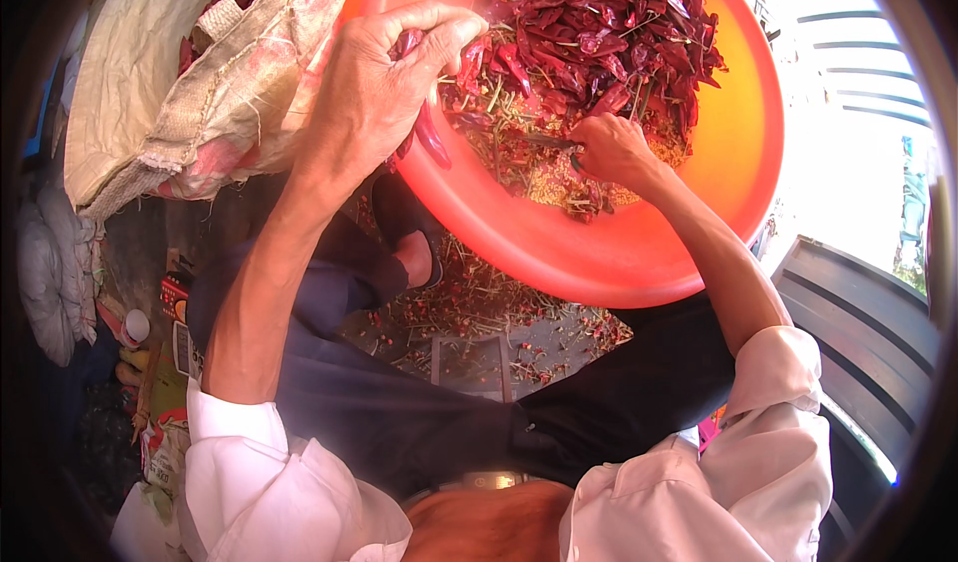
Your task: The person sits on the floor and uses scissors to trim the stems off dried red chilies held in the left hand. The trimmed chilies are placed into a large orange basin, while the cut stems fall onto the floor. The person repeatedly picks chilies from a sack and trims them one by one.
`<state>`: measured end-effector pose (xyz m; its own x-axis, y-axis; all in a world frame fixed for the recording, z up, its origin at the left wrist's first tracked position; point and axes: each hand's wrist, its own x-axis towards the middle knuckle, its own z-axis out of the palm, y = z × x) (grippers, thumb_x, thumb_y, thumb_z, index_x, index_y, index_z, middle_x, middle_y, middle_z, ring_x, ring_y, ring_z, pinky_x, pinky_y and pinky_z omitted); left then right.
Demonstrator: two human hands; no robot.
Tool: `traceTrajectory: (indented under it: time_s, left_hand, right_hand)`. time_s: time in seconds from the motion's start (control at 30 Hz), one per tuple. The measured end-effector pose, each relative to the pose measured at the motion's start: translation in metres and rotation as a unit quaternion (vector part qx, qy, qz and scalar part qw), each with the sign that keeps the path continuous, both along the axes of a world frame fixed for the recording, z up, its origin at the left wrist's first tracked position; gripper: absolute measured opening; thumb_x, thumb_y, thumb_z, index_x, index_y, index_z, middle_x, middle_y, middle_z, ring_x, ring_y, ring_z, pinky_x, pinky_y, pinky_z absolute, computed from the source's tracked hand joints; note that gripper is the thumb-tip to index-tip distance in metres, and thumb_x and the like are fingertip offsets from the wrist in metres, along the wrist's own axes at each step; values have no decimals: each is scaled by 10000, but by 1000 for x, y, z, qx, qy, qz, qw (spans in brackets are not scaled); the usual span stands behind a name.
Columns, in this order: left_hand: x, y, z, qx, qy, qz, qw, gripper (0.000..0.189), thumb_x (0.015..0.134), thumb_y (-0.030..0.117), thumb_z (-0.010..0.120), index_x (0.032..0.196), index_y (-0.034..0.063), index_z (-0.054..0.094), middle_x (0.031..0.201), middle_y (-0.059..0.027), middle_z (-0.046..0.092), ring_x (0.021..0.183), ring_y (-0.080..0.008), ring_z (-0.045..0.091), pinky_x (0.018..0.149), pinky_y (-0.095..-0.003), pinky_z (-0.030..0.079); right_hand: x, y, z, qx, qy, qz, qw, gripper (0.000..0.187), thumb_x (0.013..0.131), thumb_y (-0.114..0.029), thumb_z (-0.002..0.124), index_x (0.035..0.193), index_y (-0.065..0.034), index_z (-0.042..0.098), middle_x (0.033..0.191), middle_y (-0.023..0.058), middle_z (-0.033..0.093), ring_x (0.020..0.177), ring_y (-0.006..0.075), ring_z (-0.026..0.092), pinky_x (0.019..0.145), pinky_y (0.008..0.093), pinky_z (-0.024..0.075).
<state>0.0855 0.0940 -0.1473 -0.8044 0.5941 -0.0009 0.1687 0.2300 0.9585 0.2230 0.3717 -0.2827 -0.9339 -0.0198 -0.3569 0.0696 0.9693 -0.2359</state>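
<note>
My left hand (397, 68) is closed round several dried red chili peppers (432, 135), whose ends hang below the fingers at the left rim of a large red plastic basin (599, 281). Over the basin, my right hand (610, 150) grips a pair of scissors (546, 141), its blades pointing left; they are partly hidden, so I cannot tell how far apart they stand. A heap of dried red chili pieces (591, 30) fills the basin's far part. Nearer lie yellow seeds (550, 188) and stem bits.
At the upper left a woven sack (247, 90) with more red chilies inside leans close to the basin. Chili scraps and stems (479, 285) litter the floor between my legs. A dark ribbed metal panel (853, 322) stands at the right.
</note>
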Motion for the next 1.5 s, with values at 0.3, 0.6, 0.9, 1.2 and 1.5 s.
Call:
traceTrajectory:
  time_s: [0.3,0.6,0.9,1.2,1.5]
  left_hand:
    - [5,5,-5,-9,-1,-4,1000,293,1024,275,704,1088,-1,779,700,46,588,599,-26,469,550,-252,394]
    - [8,13,-1,-27,1,-10,1000,429,992,394,748,784,22,699,653,64,508,619,-27,413,556,-254,348]
    - [1,2,6,-8,-4,19,1000,768,953,746,590,593,74,493,593,39,432,592,-62,412,574,-271,335]
    - [-5,-8,10,-12,0,33,999,740,1066,643,446,585,84,502,572,9,483,552,-81,491,615,-255,392]
    - [-6,-8,3,27,-6,46,999,617,1014,519,663,592,81,557,536,60,438,540,-41,411,529,-255,317]
  right_hand:
    - [6,6,48,-54,-18,-32,998,185,778,-185,669,898,-79,761,873,215,719,897,434,706,813,531,568]
    - [19,1,52,-19,-165,-50,985,221,771,-186,660,930,-77,768,888,241,732,895,450,719,811,519,580]
    - [9,-1,24,-70,-110,-110,985,421,837,-440,813,1074,-94,770,817,224,714,874,432,714,786,508,542]
    - [-9,11,-7,-250,-256,-93,929,446,877,-450,838,760,-27,762,625,78,703,525,123,648,482,323,473]
    - [-15,5,5,-263,-190,51,945,319,919,-324,812,815,-23,797,611,33,685,496,79,612,435,259,415]
